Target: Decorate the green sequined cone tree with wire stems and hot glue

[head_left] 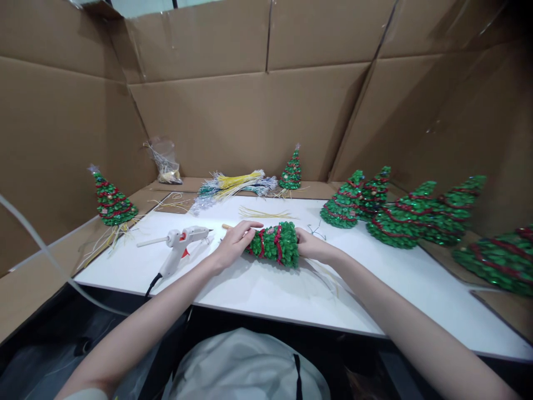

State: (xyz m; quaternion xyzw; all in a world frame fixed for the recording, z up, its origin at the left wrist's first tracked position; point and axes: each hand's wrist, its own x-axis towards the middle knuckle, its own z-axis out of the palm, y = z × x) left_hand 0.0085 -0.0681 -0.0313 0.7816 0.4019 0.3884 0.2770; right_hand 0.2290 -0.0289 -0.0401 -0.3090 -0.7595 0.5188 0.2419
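A small green sequin Christmas tree with red garland lies on its side on the white board, its tip pointing left. My left hand grips its narrow end, next to a wooden stick by the fingers. My right hand holds the wide base end. A white hot glue gun lies on the board just left of my left hand, its cord running off the front edge.
Finished green trees lie in a row at the right, one stands at the left, one at the back. A bundle of yellow and silver wires and a plastic bag sit at the back. Cardboard walls surround the table.
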